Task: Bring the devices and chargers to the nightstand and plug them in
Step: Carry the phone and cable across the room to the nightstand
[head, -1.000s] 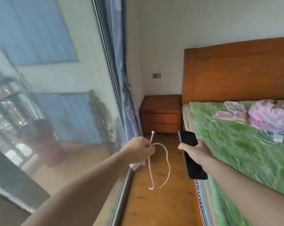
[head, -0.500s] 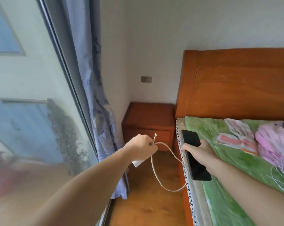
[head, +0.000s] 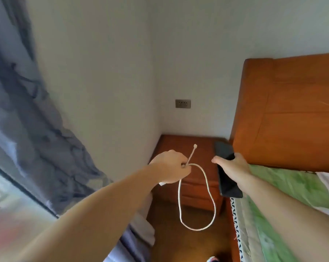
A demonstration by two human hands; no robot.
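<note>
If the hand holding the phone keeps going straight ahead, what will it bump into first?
Probably the nightstand. The right hand points the phone forward and down over its top, close beside the headboard. Depth is hard to judge, so the phone's tip might brush the headboard first.

Lighting: soft daylight from the glass window point(head: 6, 201) at left; even, no hard shadows. Quality: motion blur at lower left; wide-angle bending at edges.
</note>
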